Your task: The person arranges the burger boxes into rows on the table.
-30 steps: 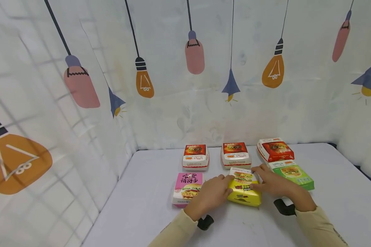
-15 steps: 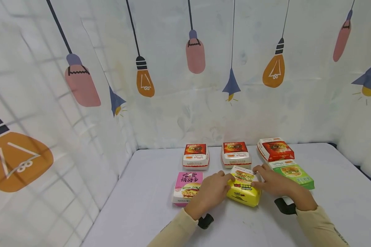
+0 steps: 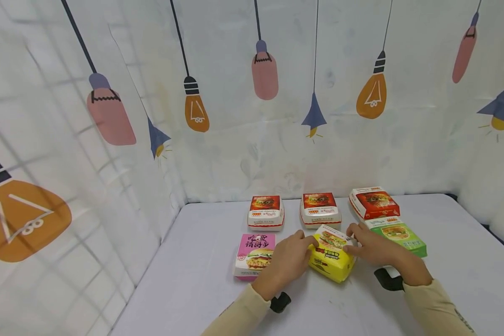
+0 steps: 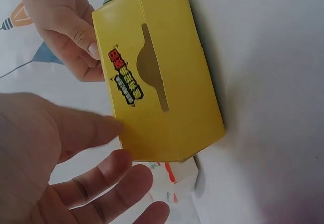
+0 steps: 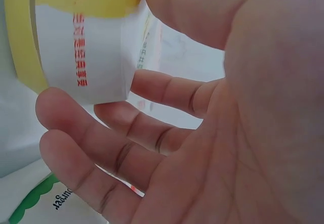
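1. Yellow box [image 3: 332,256]: just right of the pink box [image 3: 252,261], same near row, set askew compared with it. Yellow side has a dark cut-out slot, printed lettering next to it. Can't tell if its base sits flat.
2. My left hand [image 3: 287,261]: immediately right of the pink box, hiding part of its right edge in the head view. Partly closed; thumb and index finger pinch the yellow box's edge, remaining fingers loose and spread.
3. My right hand [image 3: 380,252]: well right of the pink box, beyond the yellow box. Half curled, thumb on the yellow print, fingers bent around the white end; I have a light hold.
4. White-and-red box [image 3: 266,214]: behind the pink box, gap between. Matching second box [image 3: 320,212]: behind and to the right of the pink box.
5. Red box [image 3: 375,205]: farther right and behind the pink box. Green box [image 3: 396,235]: far right of the pink box, slightly behind. Can't tell whether those two touch.
6. White counter [image 3: 193,280] under the pink box; lamp-print backdrop [image 3: 222,163] well behind it.
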Demonstrator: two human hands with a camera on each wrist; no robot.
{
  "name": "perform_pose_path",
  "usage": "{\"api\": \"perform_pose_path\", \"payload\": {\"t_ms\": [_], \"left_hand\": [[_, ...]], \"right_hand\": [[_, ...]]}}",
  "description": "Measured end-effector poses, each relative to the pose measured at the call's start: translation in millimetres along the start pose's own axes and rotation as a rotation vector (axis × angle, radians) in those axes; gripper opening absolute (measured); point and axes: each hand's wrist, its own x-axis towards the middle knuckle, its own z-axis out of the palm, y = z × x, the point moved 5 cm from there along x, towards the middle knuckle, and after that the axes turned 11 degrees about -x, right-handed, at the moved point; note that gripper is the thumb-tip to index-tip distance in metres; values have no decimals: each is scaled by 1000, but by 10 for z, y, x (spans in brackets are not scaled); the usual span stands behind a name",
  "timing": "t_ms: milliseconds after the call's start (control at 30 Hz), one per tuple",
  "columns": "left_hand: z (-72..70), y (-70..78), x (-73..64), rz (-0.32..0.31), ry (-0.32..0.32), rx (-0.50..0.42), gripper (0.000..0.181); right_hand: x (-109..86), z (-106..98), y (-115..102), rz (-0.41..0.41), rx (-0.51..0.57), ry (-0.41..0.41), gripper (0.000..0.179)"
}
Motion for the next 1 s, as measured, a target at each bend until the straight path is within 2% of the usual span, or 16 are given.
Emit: {"api": "perform_pose_path", "payload": {"t_ms": [133,300,467,600,800,1000], "left_hand": [[14,-7,2,2,-11,-1,29],[45,-16,8,-20,-33,8,43],[75,-23,11,-33,-36,21,55],[86,-24,17,-62,-51,20,65],[98,-19,12,-89,-77,2,74],[117,-7,16,-96,-93,1,78]], "right_hand": [[-4,-21,0,-5,9,11,45],[4,-14,15,-10,35,10,38],[21,0,42,-19,18,23,35],[29,-12,39,-24,9,36,43],[6,-14,21,-36,25,40,65],[-2,7,-42,-129,20,53,71]]}}
